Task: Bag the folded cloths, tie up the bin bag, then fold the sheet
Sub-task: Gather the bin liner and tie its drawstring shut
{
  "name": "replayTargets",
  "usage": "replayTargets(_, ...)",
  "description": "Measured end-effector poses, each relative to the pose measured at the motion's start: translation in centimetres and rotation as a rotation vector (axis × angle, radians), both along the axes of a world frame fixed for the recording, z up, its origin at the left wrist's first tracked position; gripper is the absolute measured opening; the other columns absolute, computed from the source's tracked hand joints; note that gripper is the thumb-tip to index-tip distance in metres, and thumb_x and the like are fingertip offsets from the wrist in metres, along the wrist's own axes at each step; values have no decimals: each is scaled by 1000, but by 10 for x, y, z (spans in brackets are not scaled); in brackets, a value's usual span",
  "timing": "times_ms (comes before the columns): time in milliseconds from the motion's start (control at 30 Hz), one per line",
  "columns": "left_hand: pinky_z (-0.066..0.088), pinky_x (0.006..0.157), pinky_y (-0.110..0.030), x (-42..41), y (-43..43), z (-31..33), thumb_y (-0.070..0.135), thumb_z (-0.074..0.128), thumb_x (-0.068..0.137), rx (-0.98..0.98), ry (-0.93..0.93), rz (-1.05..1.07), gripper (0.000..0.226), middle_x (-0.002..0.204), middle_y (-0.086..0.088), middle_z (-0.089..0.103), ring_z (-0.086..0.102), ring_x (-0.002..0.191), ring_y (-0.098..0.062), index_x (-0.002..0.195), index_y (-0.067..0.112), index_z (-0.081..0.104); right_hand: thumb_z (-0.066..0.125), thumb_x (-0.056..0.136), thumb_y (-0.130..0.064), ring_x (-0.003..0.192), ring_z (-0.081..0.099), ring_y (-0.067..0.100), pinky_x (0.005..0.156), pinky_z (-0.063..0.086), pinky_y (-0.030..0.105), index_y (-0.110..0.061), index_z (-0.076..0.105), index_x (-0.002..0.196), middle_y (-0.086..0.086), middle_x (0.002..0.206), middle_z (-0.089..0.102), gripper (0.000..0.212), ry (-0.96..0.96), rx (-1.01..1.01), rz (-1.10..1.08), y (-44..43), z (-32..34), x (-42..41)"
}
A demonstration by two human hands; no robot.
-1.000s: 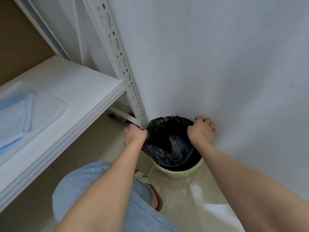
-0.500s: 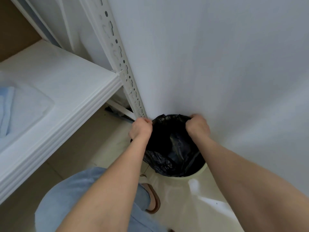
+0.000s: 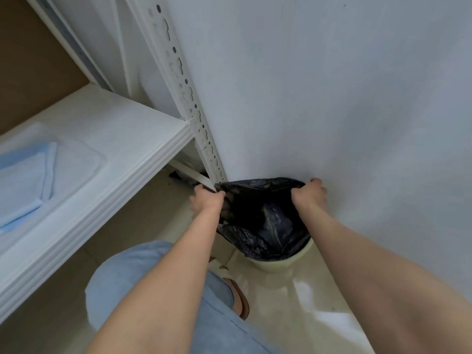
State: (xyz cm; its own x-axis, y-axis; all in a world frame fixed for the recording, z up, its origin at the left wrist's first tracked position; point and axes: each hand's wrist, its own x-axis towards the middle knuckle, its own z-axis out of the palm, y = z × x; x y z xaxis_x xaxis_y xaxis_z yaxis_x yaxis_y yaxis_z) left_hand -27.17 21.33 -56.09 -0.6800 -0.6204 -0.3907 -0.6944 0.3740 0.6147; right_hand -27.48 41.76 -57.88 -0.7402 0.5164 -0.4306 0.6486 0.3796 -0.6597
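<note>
A black bin bag (image 3: pixel 265 221) sits in a pale green bin (image 3: pixel 281 263) on the floor against the white wall. My left hand (image 3: pixel 205 201) grips the bag's left edge. The bag's right edge is gripped by my right hand (image 3: pixel 307 195). The top of the bag is stretched between both fists, lifted above the bin's rim. On the white shelf (image 3: pixel 122 139) at the left lie folded light blue cloths (image 3: pixel 23 175) inside a clear bag.
A white perforated shelf upright (image 3: pixel 189 103) stands just left of the bin. The white wall (image 3: pixel 332 98) is right behind it. My knee in light blue fabric (image 3: pixel 143 282) and a sandalled foot (image 3: pixel 240 297) are on the glossy floor.
Both hands have gathered the bag's rim off the bin and pulled it upward. The view has swung back left, showing the blue cloths again.
</note>
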Motion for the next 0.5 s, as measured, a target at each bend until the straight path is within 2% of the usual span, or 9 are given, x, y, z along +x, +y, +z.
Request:
replayTargets(33, 36, 108, -43, 8, -1, -1, 33, 73, 78, 8, -52, 25, 74, 142, -16, 39, 36, 132, -33, 140, 14, 36, 60, 88, -22, 127, 42, 37, 103, 37, 40, -10, 32, 140, 17, 142, 37, 61, -40, 6, -2, -1, 1, 5)
replayTargets(100, 42, 105, -44, 24, -3, -8, 34, 79, 72, 118, -110, 88, 82, 138, -19, 44, 43, 127, -35, 136, 5, 38, 67, 84, -31, 128, 41, 36, 102, 38, 40, -8, 32, 139, 17, 141, 39, 69, -92, 38, -7, -2, 2, 18)
replayTargets(200, 49, 96, -45, 44, 2, -18, 19, 82, 66, 420, -119, 133, 72, 127, -16, 58, 57, 113, -35, 127, -1, 49, 76, 77, -31, 121, 51, 35, 93, 45, 39, -5, 39, 133, 18, 134, 49, 71, -137, -47, -15, -4, 1, 36)
replayTargets(267, 46, 97, -42, 62, 15, -7, 12, 73, 79, 527, -160, 90, 53, 122, -8, 57, 56, 117, -32, 124, 1, 49, 78, 73, -24, 108, 61, 33, 88, 52, 37, -2, 51, 124, 16, 121, 60, 62, -186, -129, 73, -8, -1, 49)
replayTargets(367, 48, 90, -39, 76, 32, 0, 6, 58, 92, 552, -190, 28, 35, 123, -13, 60, 58, 117, -29, 127, 4, 51, 73, 76, -17, 93, 65, 33, 82, 57, 40, 0, 64, 107, 16, 104, 67, 36, -234, -142, 154, -13, -13, 58)
replayTargets(400, 53, 80, -37, 76, 35, 2, 2, 56, 92, 547, -164, 23, 31, 115, -15, 63, 62, 108, -30, 123, 4, 52, 69, 79, -13, 89, 64, 33, 77, 58, 41, 1, 63, 101, 17, 99, 65, 27, -212, -173, 125, -14, -13, 58)
replayTargets(433, 57, 63, -32, 75, 36, 7, -1, 53, 93, 518, -123, 10, 24, 102, -15, 64, 66, 92, -30, 116, 4, 54, 64, 82, -6, 84, 63, 33, 69, 59, 40, 2, 61, 95, 18, 93, 62, 15, -174, -248, 81, -15, -7, 59)
replayTargets(467, 55, 44, -28, 72, 37, 11, -2, 50, 93, 484, -81, 1, 15, 94, -15, 64, 65, 73, -29, 106, 4, 54, 59, 84, 0, 76, 61, 32, 60, 59, 38, 1, 57, 88, 18, 85, 59, 4, -124, -326, 21, -15, -1, 57)
replayTargets(500, 47, 31, -24, 68, 36, 16, -2, 46, 94, 431, -42, 6, 10, 88, -16, 63, 59, 59, -26, 98, 5, 52, 54, 85, 5, 70, 60, 31, 58, 59, 38, 0, 54, 84, 17, 77, 57, 5, -61, -365, -44, -12, 3, 54)
